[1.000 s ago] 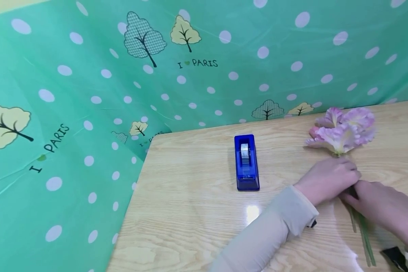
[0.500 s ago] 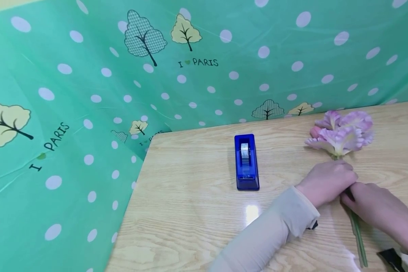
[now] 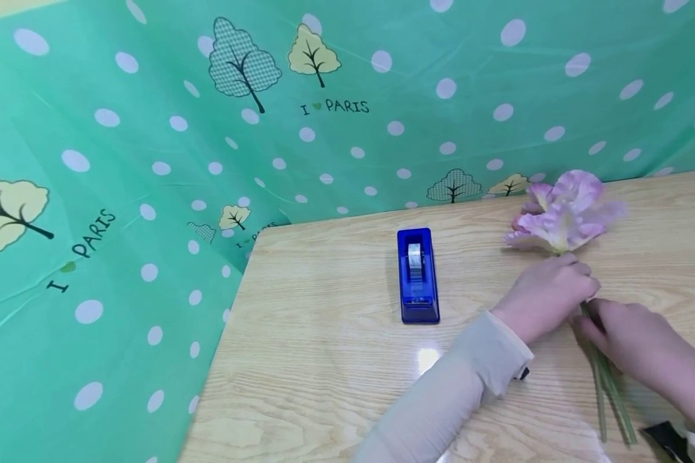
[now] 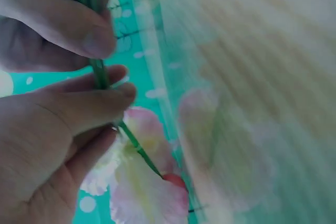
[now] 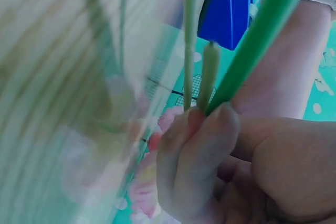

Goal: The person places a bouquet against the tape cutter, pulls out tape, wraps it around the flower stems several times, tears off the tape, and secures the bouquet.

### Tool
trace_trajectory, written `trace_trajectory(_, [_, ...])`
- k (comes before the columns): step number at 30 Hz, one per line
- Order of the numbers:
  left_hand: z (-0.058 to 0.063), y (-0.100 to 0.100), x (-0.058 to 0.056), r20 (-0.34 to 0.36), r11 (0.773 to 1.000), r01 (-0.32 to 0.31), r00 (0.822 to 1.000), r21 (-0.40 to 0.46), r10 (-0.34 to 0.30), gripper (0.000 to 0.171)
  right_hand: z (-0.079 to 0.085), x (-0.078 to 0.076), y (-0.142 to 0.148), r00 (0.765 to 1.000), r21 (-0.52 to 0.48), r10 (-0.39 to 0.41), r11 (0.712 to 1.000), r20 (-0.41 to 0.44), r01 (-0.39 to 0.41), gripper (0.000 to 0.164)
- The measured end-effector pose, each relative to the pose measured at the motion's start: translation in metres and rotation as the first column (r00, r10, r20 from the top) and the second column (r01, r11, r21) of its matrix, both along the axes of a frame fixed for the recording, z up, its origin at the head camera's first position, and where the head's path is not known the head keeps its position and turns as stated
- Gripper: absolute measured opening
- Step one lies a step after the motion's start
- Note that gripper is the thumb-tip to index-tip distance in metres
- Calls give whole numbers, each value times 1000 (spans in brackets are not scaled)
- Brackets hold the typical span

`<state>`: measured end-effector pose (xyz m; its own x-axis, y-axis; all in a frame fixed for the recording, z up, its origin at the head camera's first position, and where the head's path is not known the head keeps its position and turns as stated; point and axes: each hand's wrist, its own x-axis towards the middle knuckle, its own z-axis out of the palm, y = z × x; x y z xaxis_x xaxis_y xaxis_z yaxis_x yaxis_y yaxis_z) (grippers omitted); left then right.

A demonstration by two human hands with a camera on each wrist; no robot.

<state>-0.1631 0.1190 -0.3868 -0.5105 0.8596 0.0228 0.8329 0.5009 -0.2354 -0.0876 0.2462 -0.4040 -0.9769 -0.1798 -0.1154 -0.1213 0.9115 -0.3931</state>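
Several flowers with ruffled pink-purple blossoms (image 3: pixel 567 212) are bunched at the right of the head view, their green stems (image 3: pixel 614 402) slanting toward the person. Just under the blossoms, my left hand (image 3: pixel 547 297) pinches the stems between thumb and fingers. Close below it, my right hand (image 3: pixel 637 337) grips the same stems. The left wrist view has the two hands almost touching, with a thin green stem (image 4: pixel 139 148) running to a blossom. Thick and thin stem ends (image 5: pixel 257 45) rise from the right fingers in the right wrist view. A small red-pink bud (image 4: pixel 175 181) peeks out beside the petals.
A blue tape dispenser (image 3: pixel 419 308) with a roll of tape stands on the wood-grain table (image 3: pixel 301 360), left of the flowers. A green dotted cloth (image 3: pixel 359 153) hangs along the table's back and left sides.
The blossoms have turned and shifted slightly left and away from the person. Both hands have moved a little left with them, and the lower stems have spread apart since half a second ago.
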Motion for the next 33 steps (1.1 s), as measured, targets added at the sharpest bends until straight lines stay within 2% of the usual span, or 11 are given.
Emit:
trace_trajectory(5, [6,-5,-3,-82,1000,5,997,30,-3,26,5,2,-3,998,3,1,1000,-64,-1,35])
trace_trajectory(8, [9,-9,-5,-146,999,3,989,43,3,27,8,4,-6,998,-11,0,1000,-62,-1,37])
trace_trajectory(11, [12,-14,-6,-176,998,1,984,60,9,29,13,7,-8,998,-26,3,1000,-59,-5,37])
trace_trajectory(19, [23,-20,-4,-201,999,2,979,40,6,30,21,12,-12,999,-44,-8,999,-45,6,37])
trace_trajectory(25, [30,-22,2,-189,1000,3,982,11,-1,30,22,15,-12,996,-53,-6,999,-93,1,38])
trace_trajectory(29, [35,-26,5,-202,1000,4,979,22,1,30,23,16,-14,986,-45,-7,999,-167,0,40])
trace_trajectory(33, [42,-36,8,-215,999,-19,976,34,26,30,25,16,-17,962,-43,13,999,-273,-25,41])
